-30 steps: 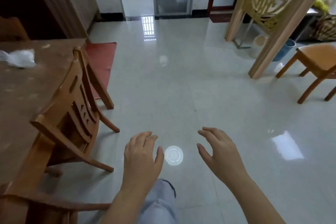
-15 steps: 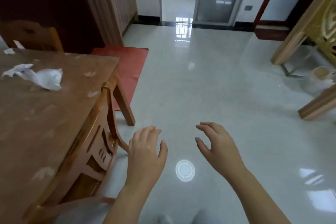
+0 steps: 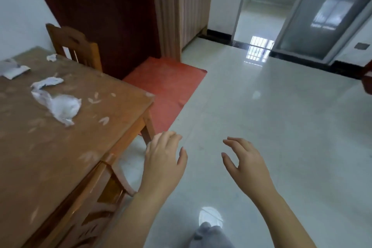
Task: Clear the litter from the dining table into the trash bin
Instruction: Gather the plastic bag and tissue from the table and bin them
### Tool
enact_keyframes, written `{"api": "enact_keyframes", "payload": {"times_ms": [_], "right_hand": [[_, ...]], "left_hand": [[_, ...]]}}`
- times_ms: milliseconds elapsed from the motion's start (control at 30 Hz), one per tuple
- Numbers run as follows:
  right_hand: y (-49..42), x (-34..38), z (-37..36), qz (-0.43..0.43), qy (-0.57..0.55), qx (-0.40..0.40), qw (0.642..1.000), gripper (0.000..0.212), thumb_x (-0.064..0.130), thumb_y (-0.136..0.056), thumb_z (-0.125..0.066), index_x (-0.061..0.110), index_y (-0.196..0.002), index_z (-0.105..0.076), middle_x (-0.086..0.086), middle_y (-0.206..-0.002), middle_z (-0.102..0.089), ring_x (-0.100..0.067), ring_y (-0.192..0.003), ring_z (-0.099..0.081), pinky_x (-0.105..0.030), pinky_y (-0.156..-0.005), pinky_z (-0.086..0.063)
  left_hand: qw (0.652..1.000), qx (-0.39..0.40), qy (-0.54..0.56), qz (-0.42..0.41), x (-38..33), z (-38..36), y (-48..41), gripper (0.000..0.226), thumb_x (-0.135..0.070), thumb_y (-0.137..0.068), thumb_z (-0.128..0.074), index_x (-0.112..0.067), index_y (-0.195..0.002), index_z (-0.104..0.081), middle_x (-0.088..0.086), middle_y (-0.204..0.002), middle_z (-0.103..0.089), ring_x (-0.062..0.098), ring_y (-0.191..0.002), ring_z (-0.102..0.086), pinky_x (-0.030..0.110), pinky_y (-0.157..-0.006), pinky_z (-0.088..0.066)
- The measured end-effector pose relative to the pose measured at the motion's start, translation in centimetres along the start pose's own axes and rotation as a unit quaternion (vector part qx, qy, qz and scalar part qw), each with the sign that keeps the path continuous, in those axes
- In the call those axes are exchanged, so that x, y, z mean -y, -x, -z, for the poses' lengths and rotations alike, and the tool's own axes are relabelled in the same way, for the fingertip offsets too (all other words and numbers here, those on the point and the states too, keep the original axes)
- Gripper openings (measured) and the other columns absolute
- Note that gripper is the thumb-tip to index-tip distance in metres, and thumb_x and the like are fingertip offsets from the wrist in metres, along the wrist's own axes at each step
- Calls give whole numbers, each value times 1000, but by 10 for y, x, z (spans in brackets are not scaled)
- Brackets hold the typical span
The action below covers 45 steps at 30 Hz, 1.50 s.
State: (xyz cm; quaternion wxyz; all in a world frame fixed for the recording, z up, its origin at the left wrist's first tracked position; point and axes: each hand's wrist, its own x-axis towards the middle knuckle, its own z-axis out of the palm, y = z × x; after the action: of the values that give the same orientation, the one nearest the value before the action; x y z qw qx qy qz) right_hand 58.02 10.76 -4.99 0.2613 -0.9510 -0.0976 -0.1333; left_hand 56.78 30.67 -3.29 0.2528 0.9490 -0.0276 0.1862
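Note:
The wooden dining table (image 3: 50, 157) fills the left side of the view. On it lie a crumpled clear plastic bag (image 3: 59, 107), a twisted white paper scrap (image 3: 47, 82), a small white scrap (image 3: 51, 57) near the far edge and a grey-white wrapper (image 3: 12, 69) at the left border. My left hand (image 3: 163, 164) hovers open over the floor just right of the table's edge, holding nothing. My right hand (image 3: 246, 164) is open too, fingers curled, further right. No trash bin is in view.
A wooden chair (image 3: 74, 46) stands at the table's far end and another chair's back (image 3: 96, 193) is tucked in below my left hand. A red mat (image 3: 165, 88) lies before a dark door. Glossy tiled floor stretches right toward a glass doorway.
The view has swung left and closer to the table, bringing more litter into sight. The lattice screen and stool on the right left the view. Both hands stay open and raised.

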Motion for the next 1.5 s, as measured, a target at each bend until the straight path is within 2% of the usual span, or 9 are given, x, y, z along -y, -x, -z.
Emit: {"api": "enact_keyframes", "payload": {"times_ms": [100, 367, 500, 667, 733, 867, 1067, 1200, 1500], "right_hand": [[-58, -12, -14, 32, -6, 33, 999, 29, 22, -76, -57, 8, -101, -65, -9, -101, -67, -28, -93, -62, -34, -80, -45], [-185, 25, -91, 157, -52, 140, 976, 37, 32, -80, -43, 10, -101, -65, -7, -102, -67, -26, -91, -63, -35, -78, -49], [-255, 57, -134, 199, -53, 175, 963, 29, 24, -78, -53, 10, -101, -64, -6, -100, -66, -29, -89, -62, -38, -76, -51], [-342, 117, -182, 283, -51, 225, 931, 33, 31, -80, -44, 13, -101, -63, -5, -98, -65, -31, -86, -61, -40, -75, -52], [-369, 140, -205, 312, -44, 239, 919, 39, 34, -79, -39, 12, -101, -64, -6, -98, -65, -31, -86, -60, -41, -74, -52], [-398, 177, -243, 342, -59, 274, 897, 40, 36, -78, -37, 13, -101, -62, -7, -97, -64, -31, -86, -59, -40, -73, -51], [-420, 206, -298, 396, -69, 337, 851, 34, 29, -80, -49, 15, -109, -61, -5, -108, -64, -28, -96, -58, -42, -80, -50], [-442, 231, -337, 440, -81, 378, 810, 30, 21, -82, -59, 13, -111, -61, -8, -112, -63, -30, -101, -57, -40, -83, -48], [-484, 266, -389, 500, -75, 452, 735, 35, 21, -87, -55, 16, -122, -54, -5, -126, -54, -22, -114, -48, -30, -93, -37]], "left_hand": [[999, -31, -14, 41, 8, -8, -36, 36, -32, -81, -38, -12, -97, -64, 3, -103, -64, 15, -101, -44, 38, -83, -42], [978, -97, -71, 173, 95, -14, -96, 32, -24, -79, -47, -4, -90, -68, 11, -95, -68, 30, -86, -62, 32, -78, -44], [965, -129, -93, 210, 151, -12, -147, 36, -27, -82, -43, -4, -96, -66, 12, -99, -67, 29, -92, -61, 39, -80, -48], [925, -207, -115, 298, 226, 7, -188, 23, -7, -78, -66, 2, -98, -64, 19, -96, -67, 31, -88, -63, 34, -78, -47], [907, -240, -136, 317, 254, 16, -195, 22, -13, -79, -59, 1, -96, -63, 18, -91, -67, 31, -83, -62, 37, -74, -50], [885, -232, -139, 378, 297, 21, -201, 36, -28, -76, -49, -1, -95, -62, 17, -90, -65, 34, -81, -60, 41, -70, -51], [833, -207, -163, 487, 322, -2, -205, 44, -17, -62, -82, -2, -98, -62, 21, -98, -64, 38, -85, -61, 44, -67, -53], [802, -183, -196, 533, 344, -21, -211, 52, -23, -56, -85, -3, -98, -62, 19, -95, -65, 33, -83, -64, 42, -65, -55], [754, -198, -199, 593, 366, -32, -225, 32, -8, -58, -82, -4, -82, -62, 13, -79, -61, 27, -71, -61, 34, -52, -53]]}}
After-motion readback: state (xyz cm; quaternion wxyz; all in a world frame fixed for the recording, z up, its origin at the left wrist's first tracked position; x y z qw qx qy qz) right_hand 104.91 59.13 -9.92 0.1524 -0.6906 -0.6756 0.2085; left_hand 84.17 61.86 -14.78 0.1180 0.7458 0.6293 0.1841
